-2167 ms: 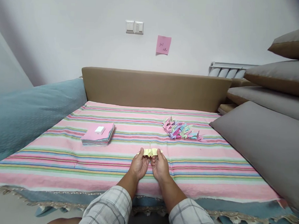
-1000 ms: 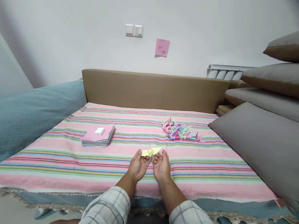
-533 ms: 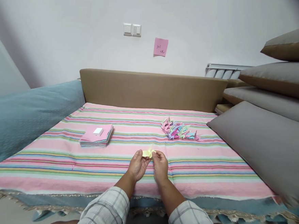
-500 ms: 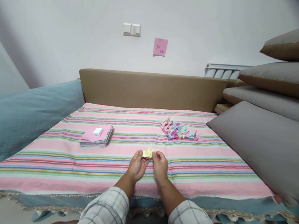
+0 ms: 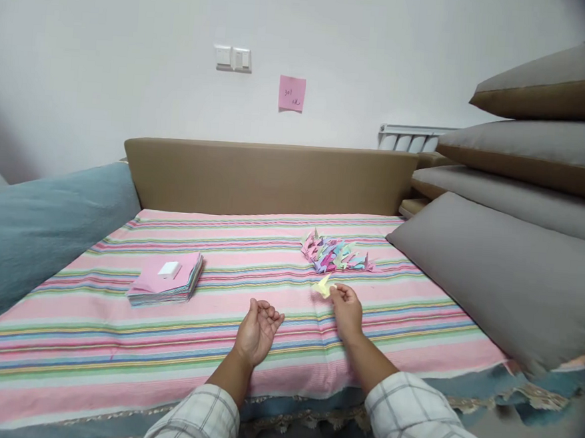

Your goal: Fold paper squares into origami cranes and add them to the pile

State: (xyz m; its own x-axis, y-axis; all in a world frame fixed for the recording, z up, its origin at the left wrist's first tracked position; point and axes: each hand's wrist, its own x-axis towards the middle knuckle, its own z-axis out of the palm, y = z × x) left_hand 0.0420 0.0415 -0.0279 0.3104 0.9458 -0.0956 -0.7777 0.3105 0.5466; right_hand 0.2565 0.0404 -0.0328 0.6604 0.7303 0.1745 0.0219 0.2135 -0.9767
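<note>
Between the thumb and fingers of my right hand [image 5: 347,311] is a yellow folded paper crane [image 5: 323,286], pinched at one end. It is held just in front of a heap of folded paper cranes [image 5: 337,254] in pink, purple, blue and green. My left hand [image 5: 259,329] is apart from it, palm turned up, fingers loosely curled and holding nothing. Farther left lies a stack of coloured square paper [image 5: 168,280], pink on top, with a small white block [image 5: 169,270] resting on it.
A striped cloth [image 5: 249,269] covers the seat. Grey cushions [image 5: 499,273] are piled on the right, and a blue-covered armrest [image 5: 46,228] is on the left. Behind stands a brown backrest [image 5: 270,181]; a pink note [image 5: 292,94] is stuck to the wall.
My left hand has let go of the yellow paper crane. My right hand has carried it right and forward, close to the heap. The view has turned slightly to the right.
</note>
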